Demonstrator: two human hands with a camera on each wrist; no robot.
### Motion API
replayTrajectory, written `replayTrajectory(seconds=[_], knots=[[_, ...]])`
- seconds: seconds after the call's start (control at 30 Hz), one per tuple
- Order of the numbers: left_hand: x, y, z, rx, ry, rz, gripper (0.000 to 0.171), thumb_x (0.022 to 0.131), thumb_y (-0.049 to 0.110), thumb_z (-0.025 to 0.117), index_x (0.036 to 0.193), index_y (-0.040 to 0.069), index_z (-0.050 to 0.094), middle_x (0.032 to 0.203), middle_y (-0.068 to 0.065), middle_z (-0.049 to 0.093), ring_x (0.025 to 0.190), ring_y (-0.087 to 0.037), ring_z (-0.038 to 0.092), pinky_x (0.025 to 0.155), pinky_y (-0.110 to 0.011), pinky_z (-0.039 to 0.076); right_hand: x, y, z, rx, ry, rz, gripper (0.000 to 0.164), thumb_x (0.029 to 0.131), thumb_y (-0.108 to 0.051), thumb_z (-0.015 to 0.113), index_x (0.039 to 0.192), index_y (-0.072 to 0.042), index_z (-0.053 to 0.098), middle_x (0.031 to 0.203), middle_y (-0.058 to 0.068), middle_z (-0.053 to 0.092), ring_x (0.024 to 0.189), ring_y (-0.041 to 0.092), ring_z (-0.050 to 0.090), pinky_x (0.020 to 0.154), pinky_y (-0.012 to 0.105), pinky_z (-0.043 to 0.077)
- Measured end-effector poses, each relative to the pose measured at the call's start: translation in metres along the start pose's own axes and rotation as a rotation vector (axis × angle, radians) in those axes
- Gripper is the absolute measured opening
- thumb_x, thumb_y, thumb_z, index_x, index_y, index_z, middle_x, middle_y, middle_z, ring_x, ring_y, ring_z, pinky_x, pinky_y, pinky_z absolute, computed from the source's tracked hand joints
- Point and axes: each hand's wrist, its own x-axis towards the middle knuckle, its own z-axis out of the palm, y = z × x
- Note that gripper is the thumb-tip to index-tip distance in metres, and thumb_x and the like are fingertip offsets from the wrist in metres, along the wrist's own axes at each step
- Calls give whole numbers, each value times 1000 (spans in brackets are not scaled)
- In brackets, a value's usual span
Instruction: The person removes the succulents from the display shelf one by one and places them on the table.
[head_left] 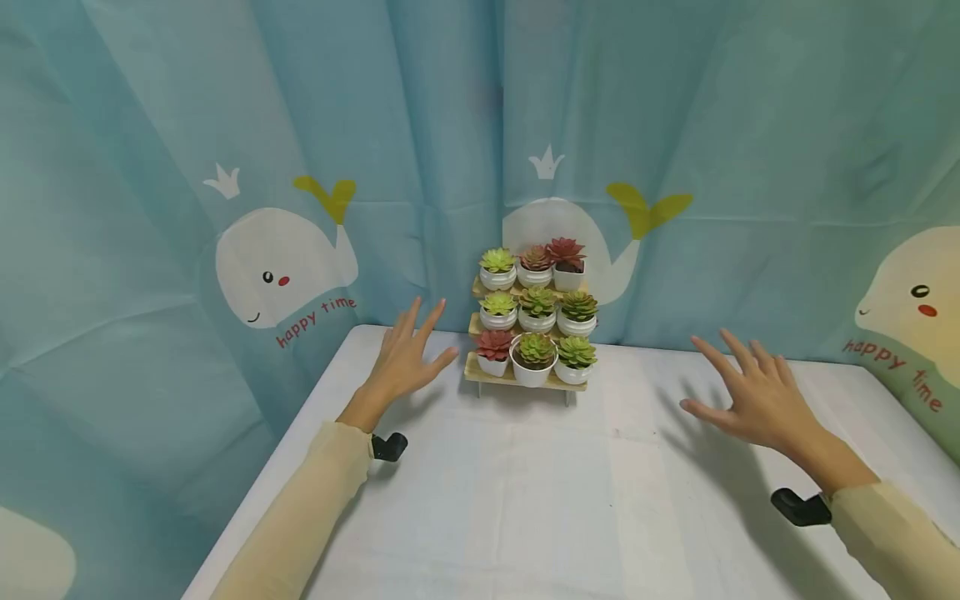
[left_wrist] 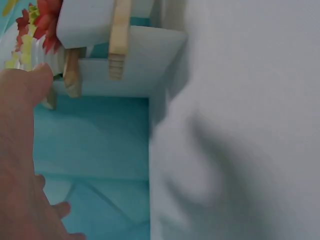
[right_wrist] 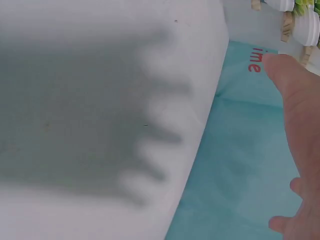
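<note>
A three-tier wooden stand [head_left: 517, 379] near the table's back edge holds several small potted succulents in white pots. A red succulent [head_left: 494, 344], a green succulent [head_left: 535, 350] in a round pot and another green succulent [head_left: 576, 352] fill its lowest tier. My left hand [head_left: 402, 360] hovers just left of the stand, fingers spread, holding nothing. In the left wrist view its thumb overlaps the pots and plank ends [left_wrist: 119, 45]. Well to the right of the stand, my right hand [head_left: 761, 398] is held over the table with fingers spread, also holding nothing.
The white table [head_left: 555, 500] casts back both hands' shadows. Behind it hangs a blue curtain [head_left: 427, 125] printed with white whales, and it also runs along the left side. A black strap piece [head_left: 390, 447] sits at the left wrist, another [head_left: 801, 507] at the right.
</note>
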Motion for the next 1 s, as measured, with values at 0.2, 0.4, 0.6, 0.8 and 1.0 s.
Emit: replayTrajectory(seconds=[0.2, 0.4, 0.6, 0.8, 1.0], knots=[[16, 7, 1, -229, -14, 8, 77, 106, 45, 54, 167, 32, 9, 169, -24, 2, 151, -54, 13, 112, -77, 24, 11, -1, -3, 55, 19, -62, 102, 80, -47, 85, 163, -25, 30, 157, 27, 32, 129, 60, 37, 95, 78, 29], [27, 13, 0, -366, 3, 93, 73, 107, 29, 55, 167, 19, 15, 168, -22, 16, 150, -47, 25, 112, -68, 36, 25, -13, -7, 121, 23, -118, 97, 80, -38, 88, 160, -21, 35, 155, 30, 34, 128, 63, 40, 95, 78, 34], [36, 22, 0, -529, -63, 83, 72, 108, 25, 57, 167, 19, 16, 167, -17, 24, 133, -50, 49, 95, -56, 55, 37, -27, -8, 219, -27, -91, 93, 85, -37, 86, 161, -21, 35, 159, 27, 31, 131, 64, 37, 94, 80, 34], [41, 29, 2, -743, -176, -37, 75, 108, 20, 57, 167, 32, 11, 158, -32, 29, 118, -55, 60, 72, -61, 61, 47, -41, -2, 320, -60, -93, 91, 87, -37, 84, 162, -21, 33, 159, 27, 32, 138, 59, 34, 102, 79, 28], [46, 34, 2, -856, -225, -133, 76, 107, 18, 58, 165, 42, 15, 158, -28, 29, 123, -52, 57, 73, -59, 61, 57, -56, 9, 417, -91, -105, 90, 92, -39, 80, 163, -21, 29, 158, 22, 36, 141, 49, 36, 105, 75, 33]])
